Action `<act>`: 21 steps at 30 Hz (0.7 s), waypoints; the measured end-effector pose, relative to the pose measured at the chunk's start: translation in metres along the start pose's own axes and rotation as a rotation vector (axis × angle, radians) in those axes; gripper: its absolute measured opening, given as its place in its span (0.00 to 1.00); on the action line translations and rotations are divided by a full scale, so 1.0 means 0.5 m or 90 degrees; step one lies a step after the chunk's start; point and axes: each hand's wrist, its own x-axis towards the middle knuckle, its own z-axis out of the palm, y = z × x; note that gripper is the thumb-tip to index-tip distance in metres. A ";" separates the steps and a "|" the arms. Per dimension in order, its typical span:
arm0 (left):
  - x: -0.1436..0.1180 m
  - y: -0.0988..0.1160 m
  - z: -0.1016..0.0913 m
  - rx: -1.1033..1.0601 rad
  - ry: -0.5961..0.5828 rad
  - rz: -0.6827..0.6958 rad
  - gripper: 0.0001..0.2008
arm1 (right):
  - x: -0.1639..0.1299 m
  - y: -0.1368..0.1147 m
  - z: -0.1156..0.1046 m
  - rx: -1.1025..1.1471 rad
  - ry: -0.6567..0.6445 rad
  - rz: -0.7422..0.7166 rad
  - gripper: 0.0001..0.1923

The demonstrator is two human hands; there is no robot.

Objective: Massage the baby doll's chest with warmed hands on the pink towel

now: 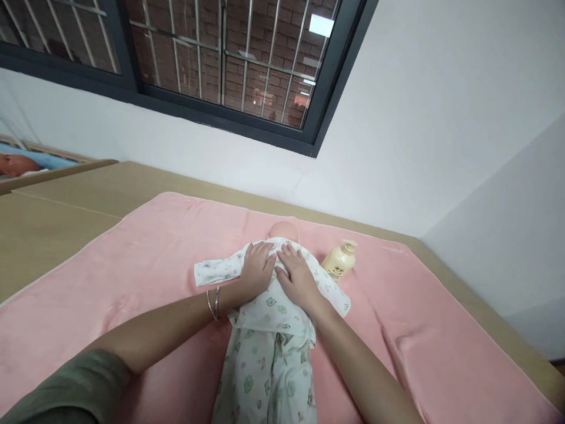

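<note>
Doll (282, 228), face hidden beyond hands (278, 271)

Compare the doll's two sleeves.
The left sleeve lies stretched out flat on the pink blanket, past the left hand; the right sleeve angles down toward the blanket's near side, beside the right hand. The left sleeve lies bare; the right runs past a cream bottle. Both share the white printed fabric.

Open pink blanket (132, 259) left of the doll (269, 330), free to pass. Just right of the doll, a cream bottle (339, 261) lying in the way; beyond it, clear blanket again. Behind the doll, wall (397, 147) close.
</note>
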 end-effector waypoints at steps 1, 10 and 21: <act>-0.001 0.000 -0.001 0.001 -0.002 -0.002 0.19 | 0.000 0.001 0.002 0.010 -0.019 -0.010 0.25; -0.004 -0.002 -0.003 -0.011 -0.016 -0.015 0.19 | -0.007 0.006 -0.002 0.014 0.115 0.007 0.25; -0.004 0.000 -0.005 0.013 -0.024 -0.007 0.19 | -0.004 -0.008 -0.011 -0.037 0.087 0.047 0.28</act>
